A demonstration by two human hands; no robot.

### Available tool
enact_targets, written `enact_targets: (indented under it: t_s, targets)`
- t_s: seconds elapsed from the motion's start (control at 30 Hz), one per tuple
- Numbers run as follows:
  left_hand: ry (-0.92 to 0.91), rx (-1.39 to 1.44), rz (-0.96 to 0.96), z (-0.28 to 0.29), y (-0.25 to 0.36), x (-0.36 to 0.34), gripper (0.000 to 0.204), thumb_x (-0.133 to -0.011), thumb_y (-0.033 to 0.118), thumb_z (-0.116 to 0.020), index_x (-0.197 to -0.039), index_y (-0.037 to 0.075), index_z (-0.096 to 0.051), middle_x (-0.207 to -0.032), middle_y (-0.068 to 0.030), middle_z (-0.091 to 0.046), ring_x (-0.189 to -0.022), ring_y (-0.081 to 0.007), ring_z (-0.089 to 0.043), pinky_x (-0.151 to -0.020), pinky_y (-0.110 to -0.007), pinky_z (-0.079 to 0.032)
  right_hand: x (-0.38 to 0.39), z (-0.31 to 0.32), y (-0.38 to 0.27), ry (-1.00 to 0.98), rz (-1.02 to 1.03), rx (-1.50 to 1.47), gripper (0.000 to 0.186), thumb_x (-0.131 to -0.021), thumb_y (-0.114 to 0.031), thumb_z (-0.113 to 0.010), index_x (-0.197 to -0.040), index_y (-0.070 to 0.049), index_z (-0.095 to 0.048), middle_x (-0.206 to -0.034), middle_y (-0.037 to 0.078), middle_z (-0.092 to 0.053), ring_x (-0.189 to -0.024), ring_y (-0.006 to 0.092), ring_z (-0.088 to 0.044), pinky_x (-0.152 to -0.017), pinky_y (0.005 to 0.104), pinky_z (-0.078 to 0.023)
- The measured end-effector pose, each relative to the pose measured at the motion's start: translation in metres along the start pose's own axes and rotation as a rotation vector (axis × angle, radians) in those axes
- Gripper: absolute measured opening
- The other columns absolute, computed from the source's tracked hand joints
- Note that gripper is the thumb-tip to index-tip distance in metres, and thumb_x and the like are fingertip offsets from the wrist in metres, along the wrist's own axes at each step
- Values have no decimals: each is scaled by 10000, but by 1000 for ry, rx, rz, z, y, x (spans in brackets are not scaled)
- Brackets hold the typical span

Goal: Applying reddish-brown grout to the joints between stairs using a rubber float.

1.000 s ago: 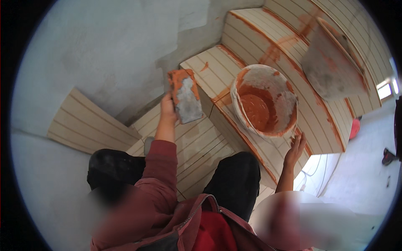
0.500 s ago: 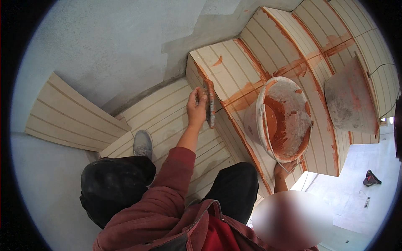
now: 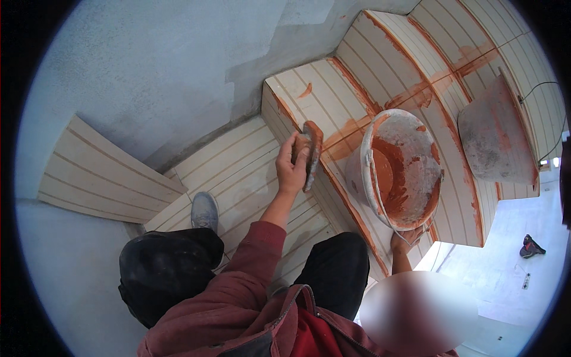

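Observation:
My left hand [image 3: 291, 163] is closed on a grout float [image 3: 313, 156], its pad smeared with orange-red grout, held tilted in front of the lowest step's edge. A whitish bucket [image 3: 357, 172] stands tilted on that step, with wet orange-red grout [image 3: 389, 169] inside and dried smears round its wall. Beside the bucket's near rim, my right hand [image 3: 406, 239] lies low against the tiled step, fingers stretched out and partly hidden by the rim. The bucket's wire handle crosses in front of it. I see nothing held in this hand.
Tiled steps [image 3: 401, 59] with orange grout along joints and edges climb to the right. A second stained bucket [image 3: 493, 140] stands higher up. A striped tile panel [image 3: 110, 169] is at the left by the grey wall [image 3: 160, 71]. A dark object [image 3: 531, 246] lies on the pale floor.
My left hand has moved a little right with the float, bringing it closer to the bucket and turning more of its grout-covered face into view. The right hand stays by the bucket.

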State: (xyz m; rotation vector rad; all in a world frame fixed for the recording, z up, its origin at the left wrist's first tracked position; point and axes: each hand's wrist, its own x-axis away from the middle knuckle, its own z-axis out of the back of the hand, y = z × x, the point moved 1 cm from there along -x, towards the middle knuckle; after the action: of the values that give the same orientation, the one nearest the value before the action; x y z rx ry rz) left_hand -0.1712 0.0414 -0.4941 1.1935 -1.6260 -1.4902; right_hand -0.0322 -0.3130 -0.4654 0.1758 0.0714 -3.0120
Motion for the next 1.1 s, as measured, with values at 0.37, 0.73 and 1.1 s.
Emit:
enact_targets:
  t_s: [0.37,0.73,1.1]
  targets:
    - [80,-81,-16,7,-9,-18,395,-826,92,-596,-1207,24,-513,-1126,-156,-569,-1070,-272,-541,-918,-347,-421,0,-3,4,-20,3,68,653,-829,-439,-423,-1363,-78,-311,-1439,132,-248,-1258,384,-265,-1046,510,-177]
    - [147,459,325,36,15,-53,396,-885,115,-552,-1269,57,-470,-1012,-66,-604,-815,-167,-597,-692,-291,-496,1,1,4,21,16,64,660,-832,-431,-435,-1363,-61,-306,-1436,139,-265,-1267,376,-251,-1054,485,-175]
    - [-39,694,328,41,-32,-63,387,-897,64,-519,-1278,36,-461,-1159,-61,-557,-1021,-160,-536,-893,-289,-415,1,-5,2,-5,-14,59,644,-841,-446,-431,-1366,-91,-316,-1422,128,-276,-1273,382,-243,-1040,507,-185]
